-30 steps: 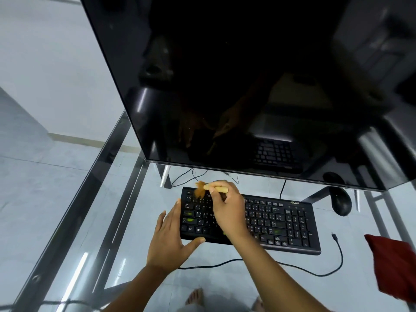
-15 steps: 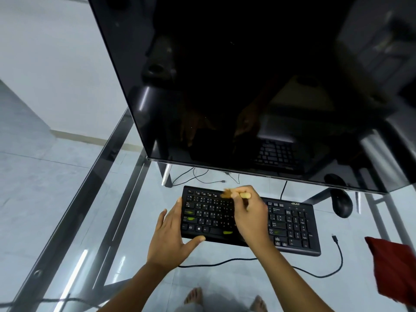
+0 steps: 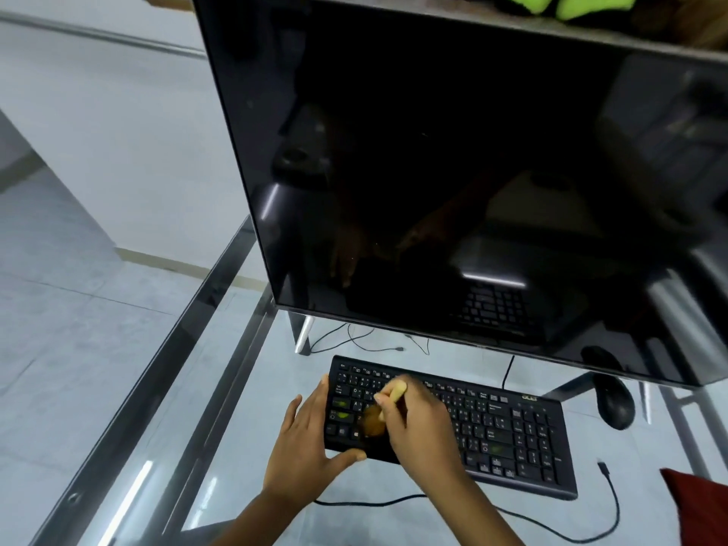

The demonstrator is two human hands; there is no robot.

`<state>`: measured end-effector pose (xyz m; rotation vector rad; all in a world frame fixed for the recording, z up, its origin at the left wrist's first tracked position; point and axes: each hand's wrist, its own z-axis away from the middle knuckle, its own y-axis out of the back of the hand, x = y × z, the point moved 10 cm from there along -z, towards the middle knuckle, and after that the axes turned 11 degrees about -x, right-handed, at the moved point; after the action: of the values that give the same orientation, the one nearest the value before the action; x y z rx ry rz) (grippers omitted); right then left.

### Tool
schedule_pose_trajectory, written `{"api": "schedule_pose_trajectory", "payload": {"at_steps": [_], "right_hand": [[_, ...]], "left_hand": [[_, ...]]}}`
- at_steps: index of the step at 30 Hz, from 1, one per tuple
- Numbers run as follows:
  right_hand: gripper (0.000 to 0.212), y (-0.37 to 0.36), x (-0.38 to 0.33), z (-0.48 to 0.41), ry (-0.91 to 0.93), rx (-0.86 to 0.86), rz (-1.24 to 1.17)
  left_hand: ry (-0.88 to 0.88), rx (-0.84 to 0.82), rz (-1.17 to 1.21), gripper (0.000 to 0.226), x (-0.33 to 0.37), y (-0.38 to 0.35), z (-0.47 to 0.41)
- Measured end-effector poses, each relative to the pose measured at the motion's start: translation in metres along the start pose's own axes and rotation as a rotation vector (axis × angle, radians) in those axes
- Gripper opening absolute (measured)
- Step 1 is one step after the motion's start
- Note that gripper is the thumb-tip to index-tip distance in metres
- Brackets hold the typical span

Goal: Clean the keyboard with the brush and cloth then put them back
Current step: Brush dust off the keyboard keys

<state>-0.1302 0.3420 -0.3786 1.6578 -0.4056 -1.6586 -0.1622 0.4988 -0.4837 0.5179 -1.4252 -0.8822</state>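
**Item: keyboard under the brush, glass desk**

- **Keyboard** (image 3: 512, 437): black, full-size with number pad. It lies flat on the glass table (image 3: 252, 407) in front of the monitor, its long side running roughly parallel to the screen's lower edge. A few keys on the left and lower middle carry green marks.
- **Brush** (image 3: 373, 423): small, with a pale wooden handle and brown bristles. The bristles are down on the keys of the keyboard's left section and the handle tilts up and away from the person. The bristle head is blurred.
- **Right hand** (image 3: 421, 431): fingers curled round the brush handle, the end of which pokes out above them. The hand sits over the keyboard's left-centre.
- **Left hand** (image 3: 307, 439): holds nothing. The fingers lie fairly straight along the keyboard's left end and the thumb is against its front edge.
- **Cloth** (image 3: 697, 506): dark red, lying on the table at the right border of the view, well apart from both hands and only partly in view.
- **Monitor** (image 3: 472, 171): large, with a dark screen that reflects the hands and keyboard.
- **Mouse** (image 3: 614, 401): black, just beyond the keyboard's far right corner, under the screen's edge.
- **Cable** (image 3: 394, 502): black, trailing along the glass in front of the keyboard, with a plug end lying near the keyboard's right side.
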Motion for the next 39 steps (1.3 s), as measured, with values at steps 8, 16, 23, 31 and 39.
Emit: {"api": "schedule_pose_trajectory", "payload": {"at_steps": [8, 16, 23, 31, 39], "right_hand": [[0.014, -0.021, -0.006, -0.011, -0.041, -0.128, -0.022], [0.013, 0.031, 0.055, -0.005, -0.211, 0.049, -0.222], [0.011, 0.038, 0.032, -0.028, -0.146, 0.148, -0.262], [0.018, 0.008, 0.010, -0.049, -0.150, 0.045, -0.332], [0.011, 0.015, 0.024, -0.040, -0.120, 0.124, -0.275]], "left_hand": [[0.001, 0.017, -0.009, 0.111, 0.002, 0.003, 0.001], [-0.010, 0.016, -0.019, 0.110, 0.002, 0.004, 0.001], [-0.018, 0.013, -0.010, 0.108, 0.003, 0.003, 0.000], [-0.015, 0.018, -0.042, 0.106, 0.005, 0.005, 0.002], [-0.024, 0.021, -0.050, 0.106, 0.006, 0.005, 0.003]]}}
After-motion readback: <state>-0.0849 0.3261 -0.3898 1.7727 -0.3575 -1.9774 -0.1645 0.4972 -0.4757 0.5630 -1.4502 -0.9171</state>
